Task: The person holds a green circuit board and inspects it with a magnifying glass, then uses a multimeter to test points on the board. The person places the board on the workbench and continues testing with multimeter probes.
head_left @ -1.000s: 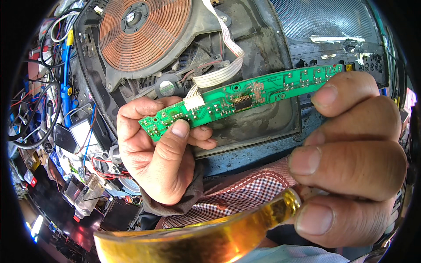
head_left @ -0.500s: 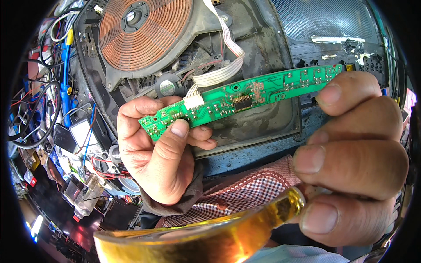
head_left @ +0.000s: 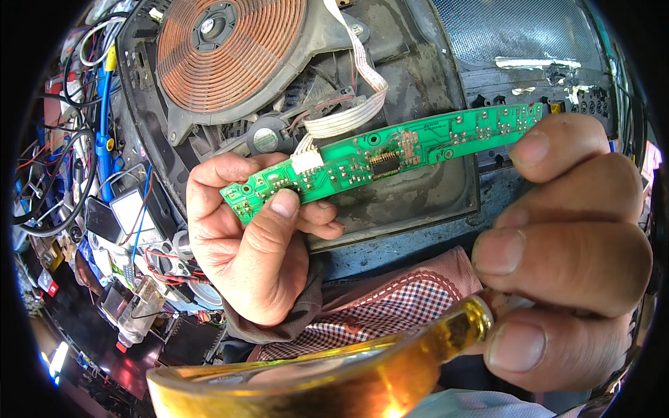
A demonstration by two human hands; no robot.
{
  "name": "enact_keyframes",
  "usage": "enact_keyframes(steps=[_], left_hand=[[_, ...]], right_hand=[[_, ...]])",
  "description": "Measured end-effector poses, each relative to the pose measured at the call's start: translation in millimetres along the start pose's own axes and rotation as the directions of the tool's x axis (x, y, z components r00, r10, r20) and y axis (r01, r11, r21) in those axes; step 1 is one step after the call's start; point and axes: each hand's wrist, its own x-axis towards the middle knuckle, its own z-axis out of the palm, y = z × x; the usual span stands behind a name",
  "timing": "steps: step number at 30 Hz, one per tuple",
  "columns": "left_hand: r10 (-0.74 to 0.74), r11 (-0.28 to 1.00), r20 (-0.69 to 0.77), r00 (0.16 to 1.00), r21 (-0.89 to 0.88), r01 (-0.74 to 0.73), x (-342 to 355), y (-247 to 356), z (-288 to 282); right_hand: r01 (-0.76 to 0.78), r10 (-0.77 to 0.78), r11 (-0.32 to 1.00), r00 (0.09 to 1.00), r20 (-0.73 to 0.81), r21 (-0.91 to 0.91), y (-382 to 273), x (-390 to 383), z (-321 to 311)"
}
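Note:
My left hand (head_left: 254, 247) grips the left end of a long green circuit board (head_left: 467, 132), thumb on its soldered face and fingers behind it. A white connector with a ribbon cable (head_left: 348, 115) joins the board, which has a black chip near its middle. My right hand (head_left: 557, 251) is closed on the short handle of a gold-rimmed magnifying glass (head_left: 286, 390) low in the head view, below the board; part of the grip is hidden by the fingers. An opened induction cooker (head_left: 139, 70) with a round copper coil (head_left: 237, 63) lies behind the board.
A mesh-topped dark panel (head_left: 516, 35) is at the upper right. The blue bench edge (head_left: 369, 251) runs below the cooker. Tangled cables (head_left: 70, 167), small devices (head_left: 129, 209) and assorted parts crowd the left side. A checked cloth (head_left: 362, 313) shows beneath my hands.
My right hand and the magnifying glass's handle end have shifted slightly to the right, and the lens has tilted a little. My left hand and the board have stayed nearly still.

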Motion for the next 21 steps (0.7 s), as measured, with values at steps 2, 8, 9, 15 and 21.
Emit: enact_keyframes(steps=[2,8,9,15,21], left_hand=[[-0.009,1.000,-0.005,1.000,-0.007,0.009,0,0,-1],[-0.009,1.000,0.008,1.000,-0.009,0.010,1,-1,-3],[-0.013,1.000,0.008,1.000,-0.011,0.013,1,0,-2],[-0.011,1.000,0.030,1.000,-0.013,0.011,0,-1,-6],[-0.038,0.999,0.033,0.999,-0.010,0.039,1,2,-6]], right_hand=[[-0.001,0.001,1.000,1.000,0.007,-0.005,-5,3,7],[-0.005,0.005,1.000,0.999,0.032,-0.006,-17,18,35],[-0.006,0.006,1.000,0.999,0.036,-0.006,-18,17,34],[-0.005,0.005,1.000,0.998,0.058,-0.001,-21,23,43],[-0.011,0.011,1.000,0.997,0.081,-0.003,-19,20,29]])
